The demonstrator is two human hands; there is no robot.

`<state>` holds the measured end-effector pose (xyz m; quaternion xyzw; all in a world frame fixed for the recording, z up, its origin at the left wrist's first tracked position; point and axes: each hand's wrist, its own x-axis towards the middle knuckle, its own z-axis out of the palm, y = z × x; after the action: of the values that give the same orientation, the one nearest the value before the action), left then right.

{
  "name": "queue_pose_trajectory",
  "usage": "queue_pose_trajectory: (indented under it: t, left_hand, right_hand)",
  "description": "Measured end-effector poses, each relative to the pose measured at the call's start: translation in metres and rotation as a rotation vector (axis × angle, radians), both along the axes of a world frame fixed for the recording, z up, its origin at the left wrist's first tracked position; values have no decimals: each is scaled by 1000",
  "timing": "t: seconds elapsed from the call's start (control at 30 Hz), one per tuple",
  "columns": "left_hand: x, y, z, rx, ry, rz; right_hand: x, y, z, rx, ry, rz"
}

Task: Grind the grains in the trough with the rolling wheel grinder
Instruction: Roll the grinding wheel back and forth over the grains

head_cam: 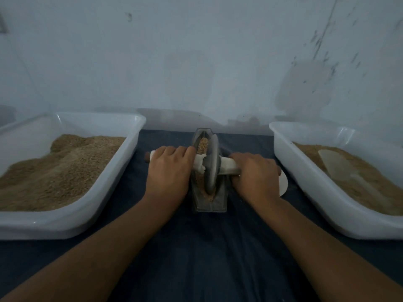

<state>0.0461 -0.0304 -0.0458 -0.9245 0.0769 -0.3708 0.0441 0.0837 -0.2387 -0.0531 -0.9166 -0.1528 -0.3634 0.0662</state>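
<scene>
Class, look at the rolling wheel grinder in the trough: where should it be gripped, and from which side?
Grip the axle handle on both sides of the wheel, coming down from above, as the left hand and right hand do. The bar sticks out level either side, so even pressure probably keeps the wheel upright in the trough.

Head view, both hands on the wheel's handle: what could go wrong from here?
1. The grey metal wheel leans sideways in the narrow grey metal trough; it could ride up the wall and scatter brown grains onto the dark cloth.
2. The left hand and right hand grip close to the wheel; fingers might get pinched.
</scene>
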Motion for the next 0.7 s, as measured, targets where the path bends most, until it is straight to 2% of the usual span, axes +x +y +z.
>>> queue_pose_trajectory:
  t: [0.27,0.43,0.7]
  left_hand:
    - [-8,5,-6,15,-41,-28]
    - [9,5,-9,0,-84,-25]
    - [52,11,-10,5,-29,44]
  right_hand:
    - [-2,-2,-1,11,-18,49]
    - [19,1,-4,-88,44,-7]
    - [64,13,6,-182,135,-55]
